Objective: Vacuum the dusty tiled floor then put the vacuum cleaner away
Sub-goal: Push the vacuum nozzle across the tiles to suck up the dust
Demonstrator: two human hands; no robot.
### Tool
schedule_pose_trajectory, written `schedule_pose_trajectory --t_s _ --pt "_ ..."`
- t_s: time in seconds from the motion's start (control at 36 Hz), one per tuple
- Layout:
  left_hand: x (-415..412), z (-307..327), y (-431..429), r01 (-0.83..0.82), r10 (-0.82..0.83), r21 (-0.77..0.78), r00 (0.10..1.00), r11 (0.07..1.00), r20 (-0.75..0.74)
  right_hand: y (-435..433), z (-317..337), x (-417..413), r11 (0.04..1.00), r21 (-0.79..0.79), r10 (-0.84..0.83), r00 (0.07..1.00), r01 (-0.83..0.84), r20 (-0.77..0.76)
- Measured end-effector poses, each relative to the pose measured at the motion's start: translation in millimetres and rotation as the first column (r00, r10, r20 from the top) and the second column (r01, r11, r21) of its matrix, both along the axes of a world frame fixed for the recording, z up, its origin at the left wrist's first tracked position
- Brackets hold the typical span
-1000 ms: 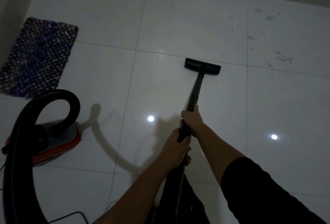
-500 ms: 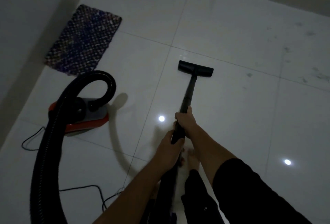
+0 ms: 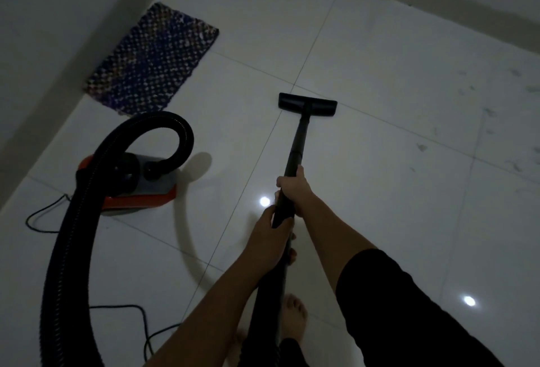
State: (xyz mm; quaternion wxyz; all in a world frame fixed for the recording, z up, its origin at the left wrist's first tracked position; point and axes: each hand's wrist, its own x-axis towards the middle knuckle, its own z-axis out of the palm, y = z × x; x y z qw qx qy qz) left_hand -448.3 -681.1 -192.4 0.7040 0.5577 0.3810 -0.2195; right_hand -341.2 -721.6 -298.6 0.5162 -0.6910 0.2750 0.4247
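Both hands closed around the black vacuum wand (image 3: 297, 144): right hand (image 3: 293, 189) higher up the tube, left hand (image 3: 270, 235) just below it, near where the wand meets the hose. Wand slants forward and down to the floor nozzle (image 3: 307, 104), a flat black head lying on the white tiled floor (image 3: 380, 220) beside a grout-line crossing. Corrugated black hose (image 3: 73, 235) arcs up at left and loops down into the canister (image 3: 140, 185), red-and-grey, standing on the tiles to the left of the hands. Thin black power cord (image 3: 41, 220) trails across the floor by the canister. Dust scraps (image 3: 496, 115) scattered on tiles at far right, well apart from the nozzle. Woven purple mat (image 3: 155, 59) near the left wall. Bare foot (image 3: 295, 317) under the arms.
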Motion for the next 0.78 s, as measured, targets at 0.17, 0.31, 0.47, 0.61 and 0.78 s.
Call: schedule_pose_trajectory --t_s 0.17,0.31,0.47,0.61,0.78 --pt "14 -1 -16 0.061 -0.061 -0.016 0.998 0.998 -0.006 -26 0 11 0.995 0.012 -0.099 0.995 0.099 -0.018" --pt "17 0 -36 0.12 -0.12 -0.034 0.993 0.992 -0.013 -54 -3 10 0.986 0.0 -0.165 0.986 0.165 -0.014" --pt "17 1 -53 0.205 -0.205 -0.042 0.979 0.978 -0.003 -81 -6 4 0.971 -0.011 -0.238 0.971 0.238 -0.013" --pt "13 6 -53 0.312 -0.312 -0.035 0.95 0.95 0.002 -89 -6 -8 0.955 -0.026 -0.296 0.955 0.296 -0.013" --pt "-5 12 -42 0.435 -0.435 -0.024 0.9 0.9 -0.003 -89 1 -35 0.928 -0.017 -0.372 0.928 0.371 -0.032"
